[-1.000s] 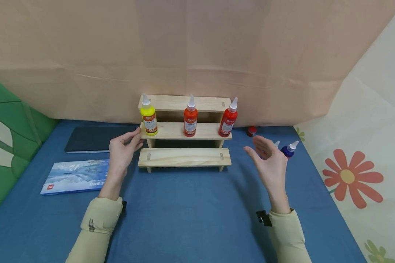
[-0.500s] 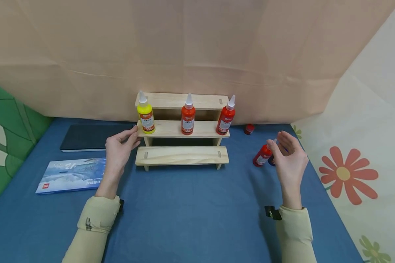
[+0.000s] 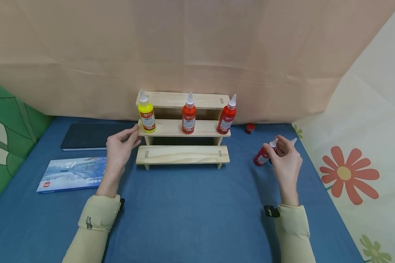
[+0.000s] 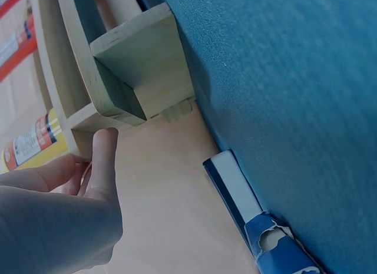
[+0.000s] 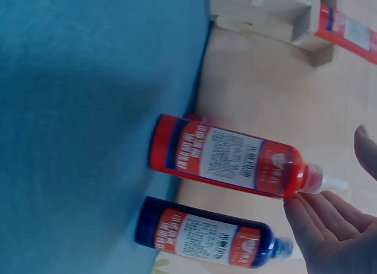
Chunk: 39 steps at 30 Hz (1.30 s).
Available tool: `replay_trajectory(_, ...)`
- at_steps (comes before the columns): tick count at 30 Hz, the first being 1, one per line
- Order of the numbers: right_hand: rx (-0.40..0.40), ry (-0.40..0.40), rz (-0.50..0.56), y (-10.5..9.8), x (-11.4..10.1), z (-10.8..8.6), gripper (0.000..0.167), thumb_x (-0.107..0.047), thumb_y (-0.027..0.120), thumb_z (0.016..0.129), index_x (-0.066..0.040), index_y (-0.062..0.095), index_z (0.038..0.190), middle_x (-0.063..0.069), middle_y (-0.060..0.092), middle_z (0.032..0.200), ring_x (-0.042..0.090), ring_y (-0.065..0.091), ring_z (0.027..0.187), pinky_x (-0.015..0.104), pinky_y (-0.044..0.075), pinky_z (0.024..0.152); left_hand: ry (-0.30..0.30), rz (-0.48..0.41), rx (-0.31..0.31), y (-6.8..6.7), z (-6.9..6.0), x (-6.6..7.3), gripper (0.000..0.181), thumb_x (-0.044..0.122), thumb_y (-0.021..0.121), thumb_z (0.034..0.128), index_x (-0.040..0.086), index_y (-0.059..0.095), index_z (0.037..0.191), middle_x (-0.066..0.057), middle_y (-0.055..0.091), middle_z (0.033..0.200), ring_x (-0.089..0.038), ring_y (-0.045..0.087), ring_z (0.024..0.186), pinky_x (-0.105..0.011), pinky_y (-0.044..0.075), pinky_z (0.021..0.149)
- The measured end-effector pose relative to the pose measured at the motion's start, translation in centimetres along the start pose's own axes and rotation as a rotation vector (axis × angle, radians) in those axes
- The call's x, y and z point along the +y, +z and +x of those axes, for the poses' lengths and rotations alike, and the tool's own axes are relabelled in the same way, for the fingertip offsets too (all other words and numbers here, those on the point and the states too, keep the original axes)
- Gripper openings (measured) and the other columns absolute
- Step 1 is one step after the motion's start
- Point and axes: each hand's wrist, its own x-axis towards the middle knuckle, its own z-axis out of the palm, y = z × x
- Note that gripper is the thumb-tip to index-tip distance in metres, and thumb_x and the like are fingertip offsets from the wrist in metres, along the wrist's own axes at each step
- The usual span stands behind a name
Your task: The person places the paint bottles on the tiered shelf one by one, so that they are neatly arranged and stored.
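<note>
Blue cloth (image 3: 191, 212) bears wooden rack (image 3: 182, 154). Left hand (image 3: 120, 151): fingers clamped on left end of the rack's middle shelf (image 3: 168, 128). Right hand (image 3: 287, 164): thumb and fingers apart, at the top of nearest red bottle (image 5: 230, 159), which stands on cloth right of rack. Blue bottle (image 5: 203, 235) just beside it.

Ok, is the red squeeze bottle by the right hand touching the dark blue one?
Apart: the right wrist view shows blue cloth and beige backdrop between the red squeeze bottle and the dark blue squeeze bottle.
</note>
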Motion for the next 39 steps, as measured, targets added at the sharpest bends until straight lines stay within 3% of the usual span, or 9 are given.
replay_trajectory(9, -0.057, 0.038, -0.047, 0.6, 1.6, 0.4, 0.06, -0.031, 0.085, 0.096, -0.001, 0.065, 0.144, 0.02, 0.071, 0.134, 0.033, 0.07, 0.12, 0.05, 0.058, 0.107, -0.01, -0.017, 0.0, 0.0, 0.1, 0.3, 0.036, 0.011, 0.065, 0.1092, -0.003, 0.066, 0.142, -0.019, 0.062, 0.149, -0.003, 0.071, 0.1, -0.021, 0.061, 0.092)
replay_trajectory(24, -0.134, 0.132, -0.076, 0.6, 2.4, 0.7, 0.057, -0.033, 0.08, 0.1, -0.001, 0.065, 0.145, 0.02, 0.069, 0.138, 0.035, 0.068, 0.123, 0.052, 0.056, 0.11, -0.024, -0.013, -0.002, -0.1, 0.1, 0.3, 0.035, 0.011, 0.065, 0.1091, -0.002, 0.067, 0.142, -0.017, 0.062, 0.149, -0.005, 0.071, 0.101, -0.021, 0.061, 0.092)
replay_trajectory(39, -0.122, 0.124, -0.083, 0.9, 1.9, 0.7, 0.051, -0.031, 0.08, 0.101, -0.001, 0.069, 0.141, 0.019, 0.072, 0.133, 0.033, 0.07, 0.12, 0.051, 0.057, 0.11, -0.01, -0.018, -0.011, -0.2, 0.0, 0.2, 0.034, 0.01, 0.066, 0.1083, -0.001, 0.067, 0.141, -0.016, 0.063, 0.148, -0.011, 0.073, 0.104, -0.022, 0.061, 0.092)
